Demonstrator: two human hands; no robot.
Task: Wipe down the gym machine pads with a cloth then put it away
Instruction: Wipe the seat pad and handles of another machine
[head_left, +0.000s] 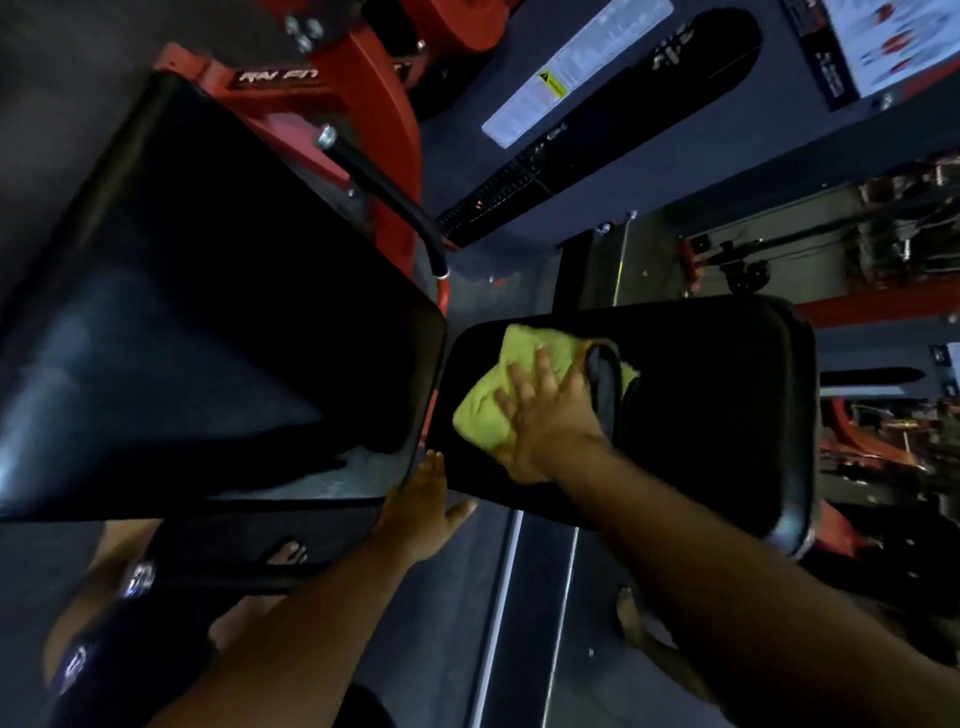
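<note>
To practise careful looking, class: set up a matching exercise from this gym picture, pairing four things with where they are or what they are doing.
Things:
1. cloth
2. right hand
3. left hand
4. handle bar

States:
A. black, sticking out from the red frame
B. yellow-green, lying on the smaller pad
C. fingers straight, at the edge of the pad
D. pressing flat on the cloth

Pairs: 1-B, 2-D, 3-C, 4-A
</note>
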